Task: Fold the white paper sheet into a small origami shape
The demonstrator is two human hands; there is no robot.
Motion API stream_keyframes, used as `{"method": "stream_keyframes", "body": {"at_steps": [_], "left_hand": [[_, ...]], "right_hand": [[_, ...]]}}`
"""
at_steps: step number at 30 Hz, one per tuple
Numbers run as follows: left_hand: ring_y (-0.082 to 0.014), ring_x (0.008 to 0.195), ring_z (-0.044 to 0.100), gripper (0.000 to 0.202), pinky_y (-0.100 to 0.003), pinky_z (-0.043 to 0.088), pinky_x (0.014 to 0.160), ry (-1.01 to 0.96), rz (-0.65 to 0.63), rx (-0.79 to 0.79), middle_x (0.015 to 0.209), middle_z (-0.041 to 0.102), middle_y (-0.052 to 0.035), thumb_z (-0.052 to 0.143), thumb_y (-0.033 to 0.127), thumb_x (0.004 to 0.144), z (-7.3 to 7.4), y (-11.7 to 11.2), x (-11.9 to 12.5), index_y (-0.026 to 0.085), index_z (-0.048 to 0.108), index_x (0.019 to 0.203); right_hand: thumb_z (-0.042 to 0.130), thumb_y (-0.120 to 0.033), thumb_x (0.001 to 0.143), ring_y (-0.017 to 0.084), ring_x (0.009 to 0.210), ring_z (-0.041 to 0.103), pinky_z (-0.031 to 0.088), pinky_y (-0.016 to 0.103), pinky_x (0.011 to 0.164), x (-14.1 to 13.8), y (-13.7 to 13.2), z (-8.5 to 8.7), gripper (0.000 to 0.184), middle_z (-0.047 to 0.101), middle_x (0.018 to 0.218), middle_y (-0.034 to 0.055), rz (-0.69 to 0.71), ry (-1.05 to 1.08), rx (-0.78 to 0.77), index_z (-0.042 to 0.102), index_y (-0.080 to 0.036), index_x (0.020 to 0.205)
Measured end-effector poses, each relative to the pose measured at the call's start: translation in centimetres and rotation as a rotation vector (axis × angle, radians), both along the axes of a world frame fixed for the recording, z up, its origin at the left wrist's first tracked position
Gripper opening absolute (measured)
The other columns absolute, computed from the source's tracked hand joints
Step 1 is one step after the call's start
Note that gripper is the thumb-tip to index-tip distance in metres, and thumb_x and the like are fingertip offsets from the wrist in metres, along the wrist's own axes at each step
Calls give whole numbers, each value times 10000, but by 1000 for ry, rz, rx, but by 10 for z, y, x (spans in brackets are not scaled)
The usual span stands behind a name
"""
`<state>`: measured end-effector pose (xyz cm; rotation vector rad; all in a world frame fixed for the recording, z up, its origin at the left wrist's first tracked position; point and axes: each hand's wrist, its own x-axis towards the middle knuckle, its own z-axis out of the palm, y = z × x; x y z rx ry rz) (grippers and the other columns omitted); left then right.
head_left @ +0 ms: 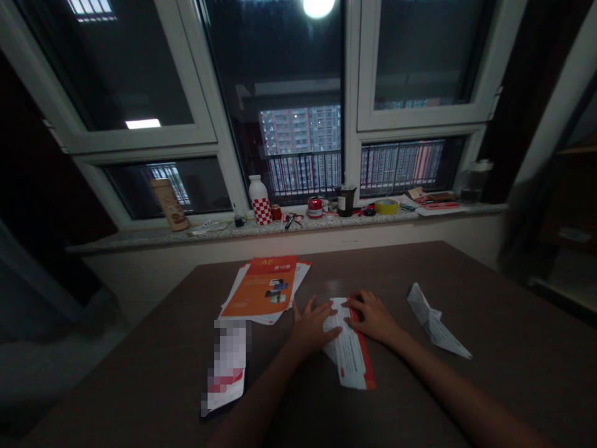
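A long folded strip of white and red paper (353,358) lies on the dark brown table (466,286) in front of me. My left hand (310,326) rests flat on the strip's left upper part, fingers spread. My right hand (373,316) presses on its upper right edge with fingers stretched forward. Neither hand grips anything; both lie on the sheet.
An orange leaflet on a stack of white sheets (265,287) lies to the left. A folded white paper shape (433,322) sits to the right. A blurred-out card (226,367) lies near left. The windowsill (163,235) carries bottles, cans, a tape roll and pens.
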<state>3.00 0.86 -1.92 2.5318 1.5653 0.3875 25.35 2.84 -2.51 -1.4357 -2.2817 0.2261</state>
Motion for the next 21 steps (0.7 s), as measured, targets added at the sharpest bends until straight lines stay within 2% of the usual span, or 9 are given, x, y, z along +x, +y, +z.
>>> {"method": "stream_keyframes", "body": {"at_steps": [7,10,14,18,21], "left_hand": [[-351,1445,182,492,-779,-48,1043,40,-3,31,1489,434,42,469,653,877,0,3,-1,421,508,1309],[-354,1444,183,474,-787,-61,1031,21,-3,69,1487,436,44,474,658,874,-2,5,0,425,532,1282],[-358,1428,222,433,-769,-93,1036,-24,30,155,1471,459,15,532,622,864,-5,7,0,375,600,1214],[-321,1408,277,302,-726,-108,1068,-52,-30,207,1411,528,25,558,506,899,-5,5,-1,381,635,1163],[-307,1393,312,313,-720,-132,1065,-62,-54,189,1352,585,29,544,491,910,-5,2,-2,401,614,1202]], "right_hand": [[672,-454,770,290,1220,444,365,436,1027,3,-6,-3,533,466,1341,93,57,20,-16,593,-311,1277],[666,-458,778,296,1259,412,349,437,1049,4,-10,-3,510,448,1373,92,73,34,-5,608,-310,1263],[638,-458,807,294,1274,394,344,438,1052,1,-9,-2,451,444,1377,88,48,22,-10,628,-327,1239],[600,-454,842,295,1280,383,336,460,1048,-1,-3,-2,428,440,1386,85,-2,0,-20,614,-348,1257],[585,-424,858,287,1283,380,331,450,1052,-1,3,-4,406,445,1389,82,-40,-1,-18,620,-339,1253]]}}
